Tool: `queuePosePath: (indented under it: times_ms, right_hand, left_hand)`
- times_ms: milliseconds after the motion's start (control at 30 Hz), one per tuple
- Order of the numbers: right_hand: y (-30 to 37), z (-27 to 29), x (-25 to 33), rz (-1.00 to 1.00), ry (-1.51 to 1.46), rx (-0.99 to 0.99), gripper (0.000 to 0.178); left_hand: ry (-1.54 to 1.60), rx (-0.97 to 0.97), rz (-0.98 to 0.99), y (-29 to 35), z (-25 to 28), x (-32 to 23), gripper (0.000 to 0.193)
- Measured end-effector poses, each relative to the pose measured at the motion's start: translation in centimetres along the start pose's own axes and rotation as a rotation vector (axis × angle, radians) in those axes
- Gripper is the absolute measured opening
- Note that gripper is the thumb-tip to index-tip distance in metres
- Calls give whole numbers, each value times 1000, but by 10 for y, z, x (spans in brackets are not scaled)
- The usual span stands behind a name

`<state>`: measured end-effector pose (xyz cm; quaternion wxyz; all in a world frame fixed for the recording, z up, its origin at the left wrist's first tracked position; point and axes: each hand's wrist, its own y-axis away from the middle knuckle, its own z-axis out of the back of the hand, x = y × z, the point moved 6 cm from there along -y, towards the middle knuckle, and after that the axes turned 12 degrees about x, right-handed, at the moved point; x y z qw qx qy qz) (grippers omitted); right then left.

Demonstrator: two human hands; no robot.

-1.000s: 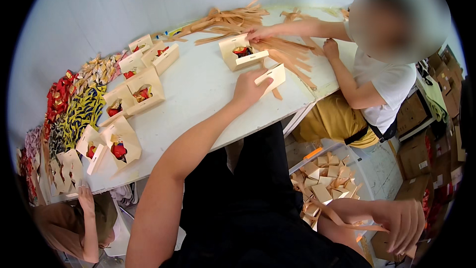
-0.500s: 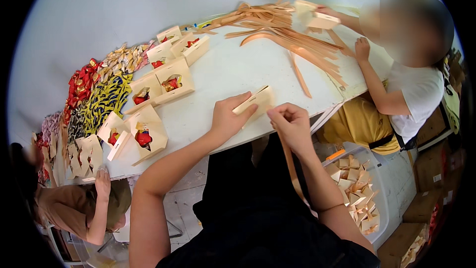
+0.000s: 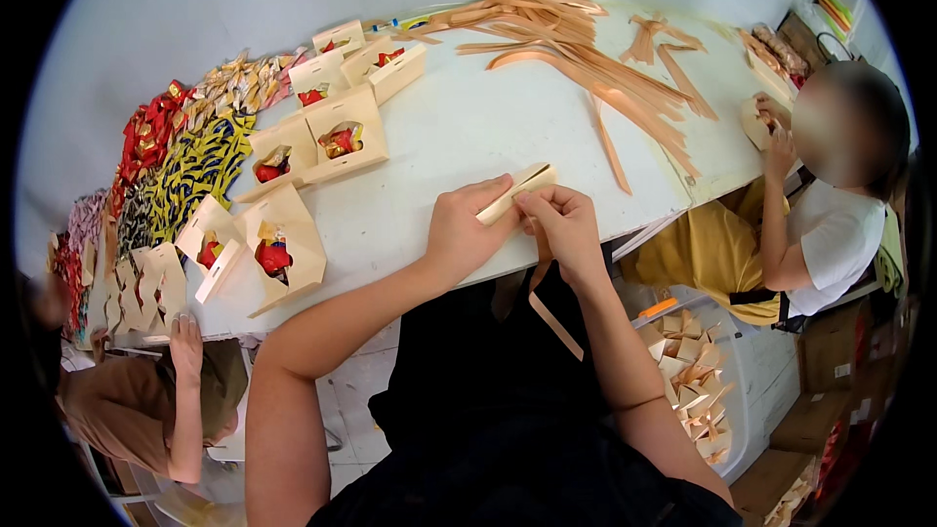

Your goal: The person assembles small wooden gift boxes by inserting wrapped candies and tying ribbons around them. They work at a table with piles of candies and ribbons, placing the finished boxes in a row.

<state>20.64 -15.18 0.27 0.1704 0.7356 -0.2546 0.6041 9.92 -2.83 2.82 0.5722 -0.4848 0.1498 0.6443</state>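
Note:
A small cream cardboard box [image 3: 536,179], held closed and tilted above the table's front edge, is gripped by my left hand [image 3: 463,231] with fingers and thumb wrapped around it. My right hand [image 3: 568,231] pinches a peach-coloured ribbon [image 3: 558,330] against the box's right side. The ribbon's long tail hangs down in front of my dark clothing. My right fingertips hide where ribbon and box meet. Left of my hands stand several open cream boxes [image 3: 363,123] with red and gold wrapped sweets inside.
Loose peach ribbons [image 3: 561,34] lie across the back of the white table [image 3: 439,122]. Piles of red [image 3: 156,141] and yellow-black sweets [image 3: 207,171] fill its left end. One co-worker sits at each end. A clear bin [image 3: 739,410] of ribboned boxes stands below right.
My right hand has come in against the box, bringing the ribbon with it. The right-hand co-worker has drawn a box from the table's back toward their body.

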Motion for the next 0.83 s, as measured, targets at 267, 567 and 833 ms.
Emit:
queuePosePath:
  times_ms: [267, 567, 833]
  right_hand:
    - [-1, 6, 13, -90, 163, 135, 22]
    - [0, 21, 11, -130, 157, 257, 19]
    - [3, 18, 11, -120, 111, 280, 20]
  left_hand:
    - [453, 278, 145, -12, 7, 29, 29]
    - [337, 262, 130, -13, 4, 24, 27]
    - [339, 269, 155, -11, 4, 26, 28]
